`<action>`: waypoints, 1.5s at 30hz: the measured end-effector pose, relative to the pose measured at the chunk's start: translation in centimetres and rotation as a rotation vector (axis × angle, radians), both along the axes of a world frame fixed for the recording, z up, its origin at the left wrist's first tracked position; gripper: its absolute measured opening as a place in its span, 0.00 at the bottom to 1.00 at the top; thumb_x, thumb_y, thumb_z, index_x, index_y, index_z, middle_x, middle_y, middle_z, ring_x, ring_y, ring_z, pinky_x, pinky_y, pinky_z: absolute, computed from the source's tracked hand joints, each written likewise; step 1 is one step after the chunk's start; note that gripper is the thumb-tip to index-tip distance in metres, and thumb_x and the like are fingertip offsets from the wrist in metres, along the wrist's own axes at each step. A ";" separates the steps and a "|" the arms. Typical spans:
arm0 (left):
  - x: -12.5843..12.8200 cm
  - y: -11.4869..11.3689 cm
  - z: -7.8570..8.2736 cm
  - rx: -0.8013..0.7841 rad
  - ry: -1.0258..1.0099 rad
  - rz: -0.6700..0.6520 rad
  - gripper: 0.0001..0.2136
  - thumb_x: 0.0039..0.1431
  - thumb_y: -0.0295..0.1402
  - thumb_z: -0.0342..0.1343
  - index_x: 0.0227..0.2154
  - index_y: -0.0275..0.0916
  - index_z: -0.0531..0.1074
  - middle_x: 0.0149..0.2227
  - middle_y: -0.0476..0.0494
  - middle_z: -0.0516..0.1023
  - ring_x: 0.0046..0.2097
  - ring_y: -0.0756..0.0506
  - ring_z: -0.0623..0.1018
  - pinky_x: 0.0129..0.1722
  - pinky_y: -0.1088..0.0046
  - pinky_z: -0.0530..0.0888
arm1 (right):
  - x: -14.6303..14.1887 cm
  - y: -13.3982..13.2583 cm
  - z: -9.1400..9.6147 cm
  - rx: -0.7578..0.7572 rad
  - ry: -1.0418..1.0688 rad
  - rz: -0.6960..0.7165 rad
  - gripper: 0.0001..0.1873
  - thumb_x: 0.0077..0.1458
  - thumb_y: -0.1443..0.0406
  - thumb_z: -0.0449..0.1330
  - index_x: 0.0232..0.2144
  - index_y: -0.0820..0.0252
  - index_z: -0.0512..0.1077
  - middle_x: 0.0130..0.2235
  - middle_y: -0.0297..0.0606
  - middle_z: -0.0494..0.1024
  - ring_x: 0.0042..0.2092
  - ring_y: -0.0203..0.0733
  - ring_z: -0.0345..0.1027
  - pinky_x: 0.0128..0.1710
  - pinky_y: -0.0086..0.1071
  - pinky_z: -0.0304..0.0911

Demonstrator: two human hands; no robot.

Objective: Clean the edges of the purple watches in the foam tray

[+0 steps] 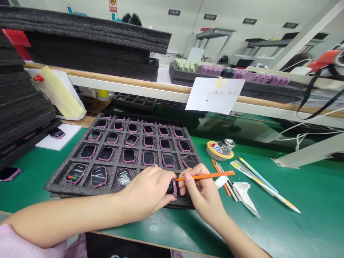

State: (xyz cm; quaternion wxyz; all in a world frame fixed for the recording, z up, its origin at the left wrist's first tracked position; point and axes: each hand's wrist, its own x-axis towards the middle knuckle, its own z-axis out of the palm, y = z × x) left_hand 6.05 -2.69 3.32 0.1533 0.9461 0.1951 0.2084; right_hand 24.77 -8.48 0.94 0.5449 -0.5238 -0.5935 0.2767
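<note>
Near the lower edge, a pale pink fabric sleeve (18, 243) leads to my left hand (146, 191), its fingers (163, 176) curled together and clamped around a black smartwatch with a pink case (172, 188), held at the front edge of the tray. My right hand (204, 197) pinches a flat orange plastic spudger (212, 176) between thumb and forefinger; its tip reaches the watch beside my left fingertips, though any contact is hidden. Outward, a dark grey foam tray (55, 186) holds rows of matching pink-cased watches, one per cut-out. The three front-row watches at left show printed screens or film, while those behind show dark glass, so I judge a few handled and most left. Right of the tray, on the green bench mat (309, 200), lie a yellow-rimmed tape roll (215, 152) and a crumpled white tissue (243, 193).
</note>
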 end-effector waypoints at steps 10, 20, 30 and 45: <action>-2.2 1.2 1.3 0.074 0.159 0.173 0.16 0.60 0.46 0.61 0.37 0.35 0.75 0.42 0.37 0.72 0.45 0.36 0.73 0.45 0.53 0.75 | 0.1 0.5 0.7 -0.084 0.015 0.024 0.20 0.66 0.50 0.55 0.28 0.55 0.60 0.26 0.31 0.72 0.21 0.31 0.66 0.22 0.27 0.66; -4.9 1.3 0.7 -0.064 0.083 0.117 0.14 0.64 0.41 0.58 0.47 0.38 0.73 0.51 0.35 0.72 0.54 0.34 0.71 0.54 0.49 0.72 | 0.1 1.6 1.3 -0.264 0.027 0.048 0.22 0.64 0.46 0.54 0.29 0.54 0.57 0.20 0.27 0.72 0.17 0.31 0.65 0.19 0.25 0.63; -5.6 1.5 -0.1 -0.052 -0.007 0.053 0.08 0.67 0.35 0.55 0.45 0.42 0.76 0.47 0.39 0.73 0.52 0.38 0.72 0.54 0.54 0.72 | -0.5 1.4 2.1 -0.125 0.069 -0.053 0.23 0.61 0.45 0.59 0.28 0.55 0.59 0.19 0.26 0.70 0.16 0.30 0.63 0.16 0.24 0.60; -6.1 1.3 -0.4 -0.132 -0.099 0.118 0.19 0.59 0.42 0.65 0.47 0.36 0.70 0.46 0.40 0.79 0.50 0.40 0.77 0.52 0.60 0.73 | -5.1 3.4 1.1 -0.223 0.258 0.216 0.18 0.63 0.50 0.59 0.32 0.56 0.63 0.23 0.29 0.75 0.22 0.33 0.70 0.23 0.27 0.70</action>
